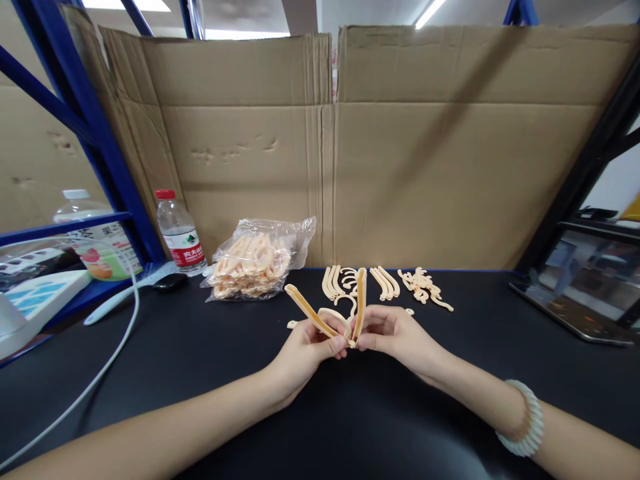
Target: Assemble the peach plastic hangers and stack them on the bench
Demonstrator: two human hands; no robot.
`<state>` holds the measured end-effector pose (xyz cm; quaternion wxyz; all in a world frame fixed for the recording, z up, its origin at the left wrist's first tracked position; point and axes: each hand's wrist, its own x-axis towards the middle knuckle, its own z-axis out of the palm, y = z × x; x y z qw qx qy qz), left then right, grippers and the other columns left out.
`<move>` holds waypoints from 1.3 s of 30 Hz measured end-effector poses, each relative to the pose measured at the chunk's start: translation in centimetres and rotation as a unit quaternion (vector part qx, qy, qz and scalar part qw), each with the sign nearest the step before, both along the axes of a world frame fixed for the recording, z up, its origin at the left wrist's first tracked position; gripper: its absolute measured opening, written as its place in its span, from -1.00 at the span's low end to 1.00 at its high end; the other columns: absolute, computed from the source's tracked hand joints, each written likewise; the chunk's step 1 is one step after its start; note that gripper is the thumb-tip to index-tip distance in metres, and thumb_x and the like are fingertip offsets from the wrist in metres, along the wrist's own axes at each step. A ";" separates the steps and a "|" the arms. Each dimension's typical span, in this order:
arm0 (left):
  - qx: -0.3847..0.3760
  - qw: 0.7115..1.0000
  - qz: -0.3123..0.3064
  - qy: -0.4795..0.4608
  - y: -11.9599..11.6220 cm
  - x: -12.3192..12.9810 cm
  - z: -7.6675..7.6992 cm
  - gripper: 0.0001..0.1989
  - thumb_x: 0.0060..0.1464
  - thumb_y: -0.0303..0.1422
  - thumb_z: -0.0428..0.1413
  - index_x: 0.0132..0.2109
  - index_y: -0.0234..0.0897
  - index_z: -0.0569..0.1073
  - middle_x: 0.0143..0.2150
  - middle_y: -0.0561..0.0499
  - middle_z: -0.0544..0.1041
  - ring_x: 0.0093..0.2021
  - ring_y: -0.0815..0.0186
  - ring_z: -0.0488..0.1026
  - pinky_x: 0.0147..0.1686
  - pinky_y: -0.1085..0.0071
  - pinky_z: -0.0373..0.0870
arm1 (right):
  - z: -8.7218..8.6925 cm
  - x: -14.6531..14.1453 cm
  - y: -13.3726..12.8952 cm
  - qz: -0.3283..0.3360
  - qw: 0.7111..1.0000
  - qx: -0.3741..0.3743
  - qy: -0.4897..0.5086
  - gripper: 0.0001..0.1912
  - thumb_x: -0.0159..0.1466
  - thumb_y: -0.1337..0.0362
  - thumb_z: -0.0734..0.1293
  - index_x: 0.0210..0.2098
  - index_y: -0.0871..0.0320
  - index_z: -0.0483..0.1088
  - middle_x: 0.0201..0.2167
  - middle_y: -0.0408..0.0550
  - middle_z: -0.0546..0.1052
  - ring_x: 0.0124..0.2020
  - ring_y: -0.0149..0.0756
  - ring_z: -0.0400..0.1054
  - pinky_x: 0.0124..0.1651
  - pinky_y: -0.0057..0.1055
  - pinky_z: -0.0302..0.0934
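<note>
My left hand (304,348) pinches the lower end of a pale, wood-like strip (306,307) with a brown edge, which leans up to the left. A second strip of the same kind (361,300) stands nearly upright in my right hand (397,335), held near its base. The two strips meet in a V between my fingertips; whether they are joined there I cannot tell. Behind my left fingers a curved pale piece (334,316) shows in part. Just beyond my hands lie curved strips (332,283), more strips (385,283) and a pile of small curly pieces (421,287).
A clear plastic bag (255,257) of similar pieces lies at the back left. Beside it stand a red-capped water bottle (181,233) and a larger bottle (100,233). A white cable (131,320) crosses the black table's left side. A dark flat device (570,313) lies right. Cardboard (450,167) walls the back.
</note>
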<state>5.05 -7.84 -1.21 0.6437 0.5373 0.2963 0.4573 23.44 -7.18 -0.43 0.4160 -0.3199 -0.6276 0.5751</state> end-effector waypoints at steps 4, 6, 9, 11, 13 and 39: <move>0.004 1.000 0.003 0.007 0.0 0.0 0.0 -0.79 -0.16 -0.35 0.32 -0.41 -0.31 0.44 -0.46 0.07 0.40 -0.45 0.40 0.29 -0.37 0.45 0.23 | 0.0 0.1 0.1 -0.006 1.000 0.020 -0.014 -0.79 0.01 0.26 0.49 -0.34 0.15 0.50 -0.41 -0.12 0.55 -0.35 -0.32 0.44 -0.15 -0.33 0.33; 0.006 1.000 0.005 0.016 0.0 0.0 0.0 -0.78 -0.18 -0.35 0.32 -0.43 -0.32 0.43 -0.46 0.07 0.39 -0.46 0.40 0.27 -0.39 0.45 0.21 | 0.0 0.1 0.1 -0.005 0.999 0.028 -0.019 -0.80 0.01 0.25 0.49 -0.36 0.15 0.51 -0.41 -0.12 0.56 -0.35 -0.30 0.45 -0.15 -0.31 0.34; 0.008 1.000 0.005 0.028 0.0 0.0 0.1 -0.78 -0.19 -0.35 0.32 -0.46 -0.33 0.43 -0.48 0.07 0.37 -0.47 0.41 0.25 -0.41 0.46 0.20 | 0.0 0.1 0.1 0.001 0.999 0.034 -0.020 -0.81 0.02 0.24 0.49 -0.37 0.15 0.51 -0.41 -0.11 0.56 -0.36 -0.31 0.45 -0.18 -0.32 0.35; 0.008 1.000 0.005 0.030 0.0 0.0 0.1 -0.79 -0.18 -0.36 0.32 -0.46 -0.33 0.43 -0.49 0.07 0.37 -0.47 0.41 0.24 -0.41 0.47 0.20 | 0.1 0.1 0.1 0.003 0.999 0.035 -0.016 -0.82 0.03 0.24 0.49 -0.38 0.16 0.52 -0.42 -0.11 0.56 -0.38 -0.33 0.44 -0.22 -0.35 0.35; 0.010 1.000 0.005 0.029 0.0 0.0 0.0 -0.80 -0.17 -0.36 0.31 -0.46 -0.33 0.44 -0.49 0.07 0.37 -0.47 0.41 0.25 -0.41 0.48 0.20 | 0.1 0.0 0.1 0.004 0.999 0.035 -0.013 -0.84 0.03 0.26 0.48 -0.38 0.16 0.52 -0.45 -0.12 0.55 -0.41 -0.35 0.43 -0.25 -0.38 0.35; 0.009 0.997 0.082 -0.009 -0.6 0.1 -0.6 -0.86 -0.19 -0.41 0.30 -0.47 -0.33 0.47 -0.48 0.07 0.45 -0.51 0.43 0.31 -0.45 0.47 0.27 | -0.7 -0.9 -1.2 -0.081 0.985 0.146 -0.044 -0.96 0.13 0.34 0.39 -0.39 0.10 0.51 -0.44 -0.13 0.56 -0.37 -0.26 0.46 -0.22 -0.36 0.36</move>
